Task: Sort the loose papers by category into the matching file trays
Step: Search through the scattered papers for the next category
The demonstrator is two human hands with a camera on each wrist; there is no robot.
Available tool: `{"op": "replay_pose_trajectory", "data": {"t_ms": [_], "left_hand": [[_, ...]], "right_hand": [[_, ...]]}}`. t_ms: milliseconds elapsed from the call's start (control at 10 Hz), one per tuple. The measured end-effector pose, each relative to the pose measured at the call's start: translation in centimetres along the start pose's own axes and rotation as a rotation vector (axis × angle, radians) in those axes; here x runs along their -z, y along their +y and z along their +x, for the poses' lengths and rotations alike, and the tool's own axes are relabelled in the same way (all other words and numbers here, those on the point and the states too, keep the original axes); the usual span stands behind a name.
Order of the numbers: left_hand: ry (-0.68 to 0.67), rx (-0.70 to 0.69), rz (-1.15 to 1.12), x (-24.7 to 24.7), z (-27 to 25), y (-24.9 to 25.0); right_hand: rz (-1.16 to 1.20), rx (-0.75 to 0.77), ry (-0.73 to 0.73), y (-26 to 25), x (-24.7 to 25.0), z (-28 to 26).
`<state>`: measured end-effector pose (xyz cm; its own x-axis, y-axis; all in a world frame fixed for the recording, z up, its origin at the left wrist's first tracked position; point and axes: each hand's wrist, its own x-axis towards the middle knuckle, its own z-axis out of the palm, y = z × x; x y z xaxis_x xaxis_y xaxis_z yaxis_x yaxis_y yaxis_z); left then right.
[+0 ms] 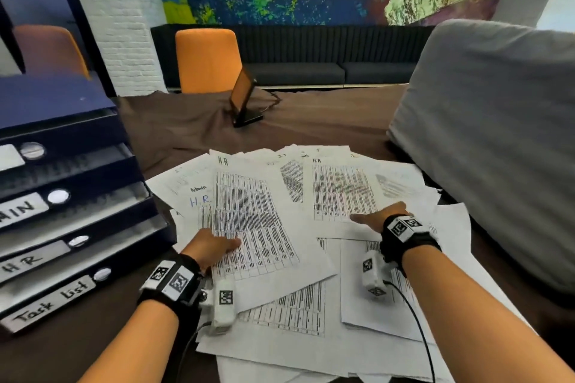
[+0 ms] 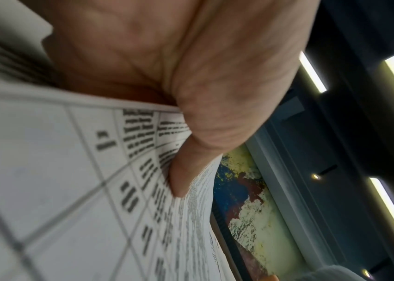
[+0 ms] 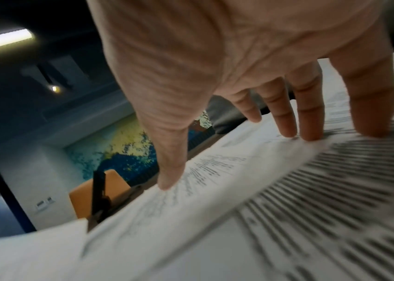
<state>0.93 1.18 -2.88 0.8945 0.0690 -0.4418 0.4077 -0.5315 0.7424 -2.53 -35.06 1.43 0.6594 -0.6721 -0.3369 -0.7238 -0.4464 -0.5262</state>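
Note:
Loose printed sheets (image 1: 311, 295) lie fanned over the brown table, several hand-marked "H.R", one "Admin". My left hand (image 1: 222, 247) pinches the near left edge of a table-printed H.R sheet (image 1: 249, 211). In the left wrist view the thumb (image 2: 181, 171) lies on top of that sheet (image 2: 71, 171) and the fingers are hidden beneath it. My right hand (image 1: 371, 218) rests on another H.R sheet (image 1: 339, 190) with straight, spread fingers (image 3: 287, 121). Dark blue stacked file trays (image 1: 77, 196) stand at the left, with labels reading "HR", "Task list" and a cut-off "MIN".
A big grey cushion (image 1: 497, 134) crowds the right side, touching the papers' far right edge. A tilted tablet on a stand (image 1: 245, 99) sits on the table behind the papers, with an orange chair (image 1: 208, 59) beyond it. Wrist-camera cables trail over the near sheets.

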Motion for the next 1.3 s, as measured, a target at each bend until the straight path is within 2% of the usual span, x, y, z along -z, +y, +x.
{"op": "replay_pose_trajectory", "data": {"t_ms": [100, 200, 300, 500, 600, 700, 900, 1100, 1200, 1300], "left_hand": [[-0.005, -0.003, -0.026, 0.2, 1.0, -0.8], [-0.028, -0.024, -0.047, 0.2, 3.2, -2.4], [-0.061, -0.028, -0.097, 0.1, 2.5, -2.3], [-0.127, -0.034, -0.203, -0.4, 6.0, -4.4], [-0.089, -0.015, -0.150, -0.6, 0.5, -0.7], [-0.068, 0.001, -0.122, -1.0, 0.4, -0.4], [-0.020, -0.035, -0.252, -1.4, -0.2, 0.2], [0.020, -0.053, -0.349, -1.5, -0.1, 0.3], [-0.036, -0.101, -0.379, -1.4, 1.6, -1.5], [-0.141, -0.099, -0.359, -1.5, 0.6, -1.2]], "right_hand": [[-0.123, -0.033, 0.063, 0.7, -1.0, 0.0], [-0.068, -0.037, 0.026, 0.4, -0.7, 0.5], [0.005, 0.053, -0.060, 0.5, -0.2, 1.1], [0.084, 0.148, 0.002, 1.9, 1.6, 1.6], [0.950, -0.053, -0.087, 3.2, 2.2, 3.0], [1.106, 0.006, -0.073, 3.2, 2.4, 2.9], [0.976, 0.172, -0.097, 1.0, 1.4, -1.3], [0.486, 0.356, -0.298, 0.5, -3.9, -6.0], [0.386, 0.400, -0.409, 0.2, -5.5, -7.3], [0.386, 0.396, -0.476, 0.1, -5.7, -8.2]]}}
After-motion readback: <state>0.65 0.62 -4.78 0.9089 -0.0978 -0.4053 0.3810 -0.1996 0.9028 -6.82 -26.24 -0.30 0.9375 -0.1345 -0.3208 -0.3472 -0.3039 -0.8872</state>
